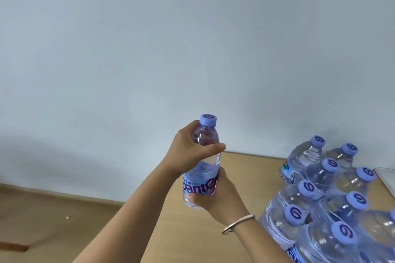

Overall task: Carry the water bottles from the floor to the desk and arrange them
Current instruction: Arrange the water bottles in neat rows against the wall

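step in hand: carrying one water bottle (202, 162) over the surface (239, 168), by my reading the last stretch before setting it down.
where the bottle is: in the air, upright with a slight lean, cap up, above the near-left part of the surface and apart from the group.
left hand (188, 151): wrapped round the bottle's upper body just below the shoulder, fingers curled round it and the thumb lying across the front.
right hand (215, 196): cups the bottle's lower end from the right, fingers clamped round the base under the label; a bangle (238, 223) sits on that wrist.
already placed: a cluster of bottles (329, 203) stands upright at the right of the surface, caps up, packed touching one another in rough rows.
also there: a white flat thing (386, 177) at the far right edge, too cut off to name; the floor (42, 220) shows lower left.
next move calls for: lowering the bottle straight down beside the cluster's left edge, base flat, close enough to join a row without knocking a neighbour.
risk, as a judgement: the packed bottles look easy to nudge, so a sideways approach could topple one.
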Demonstrator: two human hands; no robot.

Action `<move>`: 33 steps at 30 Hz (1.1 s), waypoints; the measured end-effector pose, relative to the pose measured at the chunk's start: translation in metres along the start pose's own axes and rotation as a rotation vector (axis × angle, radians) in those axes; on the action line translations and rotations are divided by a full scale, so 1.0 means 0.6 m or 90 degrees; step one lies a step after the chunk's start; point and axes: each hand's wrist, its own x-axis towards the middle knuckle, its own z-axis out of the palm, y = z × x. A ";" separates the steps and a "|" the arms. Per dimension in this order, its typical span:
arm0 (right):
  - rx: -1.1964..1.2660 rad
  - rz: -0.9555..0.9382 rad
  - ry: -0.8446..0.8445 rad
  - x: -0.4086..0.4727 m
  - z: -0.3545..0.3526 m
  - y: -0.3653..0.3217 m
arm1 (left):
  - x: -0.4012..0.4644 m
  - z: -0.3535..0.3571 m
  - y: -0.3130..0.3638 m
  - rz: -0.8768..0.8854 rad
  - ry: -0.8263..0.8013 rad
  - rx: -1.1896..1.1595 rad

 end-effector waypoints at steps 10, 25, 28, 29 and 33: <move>0.005 -0.005 0.090 0.156 0.074 0.026 | 0.117 -0.076 -0.096 -0.058 -0.076 0.155; 0.030 0.002 0.226 0.295 0.161 0.083 | 0.206 -0.114 -0.224 -0.031 -0.018 0.208; 0.035 -0.009 0.269 0.299 0.169 0.091 | 0.211 -0.116 -0.234 0.031 -0.027 0.242; 0.039 -0.006 0.274 0.301 0.171 0.092 | 0.213 -0.117 -0.237 0.041 -0.028 0.248; 0.005 -0.007 0.286 0.313 0.167 0.088 | 0.216 -0.119 -0.243 0.071 0.001 0.249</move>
